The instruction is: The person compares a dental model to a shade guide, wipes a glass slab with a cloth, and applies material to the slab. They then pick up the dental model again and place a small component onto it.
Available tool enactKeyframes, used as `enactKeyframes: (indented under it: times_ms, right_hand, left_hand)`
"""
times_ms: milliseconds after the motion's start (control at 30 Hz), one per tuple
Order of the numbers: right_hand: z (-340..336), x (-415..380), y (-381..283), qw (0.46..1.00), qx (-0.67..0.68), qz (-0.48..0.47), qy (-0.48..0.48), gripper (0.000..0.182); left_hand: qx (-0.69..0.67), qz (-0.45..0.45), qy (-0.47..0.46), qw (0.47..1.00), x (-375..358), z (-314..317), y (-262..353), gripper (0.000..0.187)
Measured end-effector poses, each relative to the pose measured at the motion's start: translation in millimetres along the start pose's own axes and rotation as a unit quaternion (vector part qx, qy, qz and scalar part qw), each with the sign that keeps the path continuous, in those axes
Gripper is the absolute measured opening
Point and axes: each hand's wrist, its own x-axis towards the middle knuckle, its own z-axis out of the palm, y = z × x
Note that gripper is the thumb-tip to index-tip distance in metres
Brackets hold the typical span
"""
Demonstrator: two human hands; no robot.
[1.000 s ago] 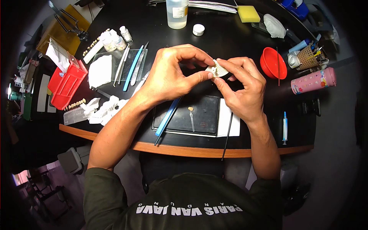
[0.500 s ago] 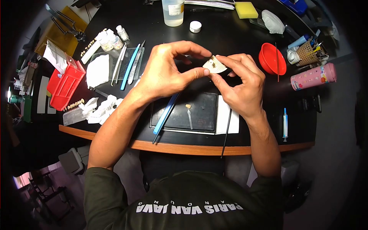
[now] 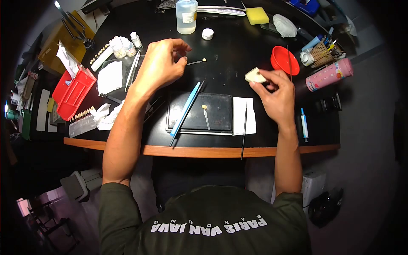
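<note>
My right hand [image 3: 276,91] pinches a small pale wedge-shaped perforated block [image 3: 255,75] between thumb and fingers, close to the red bowl [image 3: 282,59]. A dark spot shows at its upper edge. To the left, my left hand [image 3: 163,61] is raised over the table, fingers loosely bent and thumb apart from the index finger. Just beyond the thumb, a thin stick [image 3: 195,62] carries a small yellowish tooth-like piece [image 3: 204,60]. On the black tray [image 3: 221,114] lies a white stick [image 3: 207,120] with a similar tooth-like piece [image 3: 204,107] at its end.
Blue tweezers [image 3: 185,111] lie across the tray's left part. A thin dark rod [image 3: 245,127] rests on white paper [image 3: 250,117] and overhangs the table edge. Behind stand a clear bottle [image 3: 186,17] and a white jar [image 3: 207,34]. A syringe [image 3: 304,125] lies right, near a pink bottle [image 3: 329,75].
My hands have moved apart: the left has let go of the perforated block and drawn left, while the right keeps it, slightly farther right. The stick with its tooth-like piece now shows.
</note>
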Motion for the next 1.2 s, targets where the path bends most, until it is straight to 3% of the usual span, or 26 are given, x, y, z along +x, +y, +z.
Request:
enactKeyframes:
  times_ms: [133, 400, 533, 567, 633, 700, 733, 833, 900, 933, 1033, 1200]
  right_hand:
    - [-17.7, -50.3, 7.5, 0.998, -0.053, 0.037, 0.017, 0.034]
    - [-19.8, -99.8, 25.0, 0.992, -0.081, 0.060, 0.075, 0.034]
    - [-19.9, -102.8, 25.4, 0.992, -0.079, 0.046, 0.086, 0.041]
    - [-21.0, -104.0, 25.2, 0.992, -0.074, 0.051, 0.086, 0.046]
    - [-20.1, -106.7, 36.6, 0.992, -0.065, 0.021, 0.106, 0.049]
    - [-23.1, -107.7, 32.6, 0.991, -0.050, 0.042, 0.120, 0.050]
    - [-21.4, -106.9, 31.9, 0.989, -0.031, 0.027, 0.145, 0.047]
    - [-23.6, -99.9, 10.7, 0.985, -0.030, -0.036, 0.164, 0.032]
    - [-26.2, -86.4, -19.4, 0.993, 0.033, -0.069, 0.086, 0.020]
    - [-21.6, -73.4, -31.4, 0.986, 0.060, -0.138, 0.066, 0.014]
    - [-11.9, -30.3, -72.4, 0.982, 0.007, -0.166, -0.093, 0.012]
    - [52.4, 56.8, -75.8, 0.963, -0.077, -0.125, -0.228, 0.023]
  left_hand:
    - [0.069, 0.017, 0.004, 0.997, 1.2, 14.7, -8.3, 0.020]
    - [0.133, 0.002, -0.078, 0.988, 9.3, 21.6, 4.7, 0.032]
    - [0.066, 0.040, 0.026, 0.997, -20.6, -6.7, 21.9, 0.028]
    - [0.049, 0.092, 0.072, 0.992, -37.7, -13.4, 20.8, 0.026]
    - [-0.010, 0.048, 0.063, 0.997, -79.6, -38.0, 46.7, 0.025]
    - [-0.067, 0.069, 0.132, 0.987, -122.7, -44.2, 43.3, 0.022]
    - [-0.083, 0.021, 0.121, 0.989, -145.4, -52.2, 42.1, 0.019]
    - [-0.110, -0.060, 0.225, 0.966, -200.1, -56.5, 17.4, 0.017]
    - [-0.139, -0.108, 0.288, 0.941, -228.4, -57.1, 2.5, 0.016]
    - [-0.180, -0.121, 0.314, 0.924, -238.1, -55.3, -1.2, 0.015]
    - [-0.223, -0.118, 0.360, 0.898, -251.6, -51.6, 10.5, 0.014]
    - [-0.048, -0.143, 0.429, 0.891, -274.9, -64.2, -26.9, 0.015]
